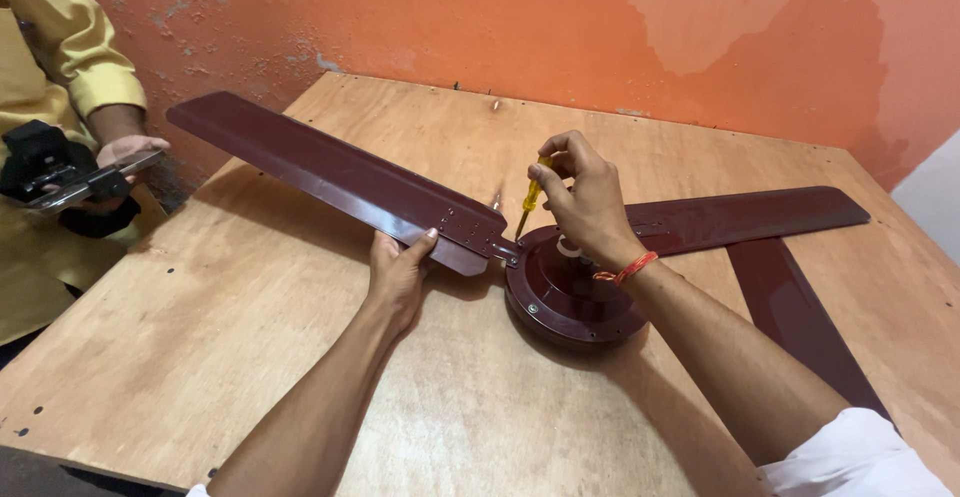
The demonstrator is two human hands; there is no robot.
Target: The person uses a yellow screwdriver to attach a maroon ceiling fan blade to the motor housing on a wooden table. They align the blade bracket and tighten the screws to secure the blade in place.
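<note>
In right hand (585, 197), screwdriver (531, 197) tip down-left.

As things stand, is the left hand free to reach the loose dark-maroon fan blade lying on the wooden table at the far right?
Probably not. The left hand grips the raised dark-maroon fan blade, and the right forearm and round maroon motor hub lie between it and the loose blade. The right hand holds a yellow-handled screwdriver.

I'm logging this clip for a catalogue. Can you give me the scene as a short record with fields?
Left hand: grips the edge of a maroon fan blade
Right hand: holds a yellow screwdriver, tip down by the blade's bracket
Fan motor hub: maroon, round, on the wooden table
Bystander's hand: at far left, holding a dark device
</note>
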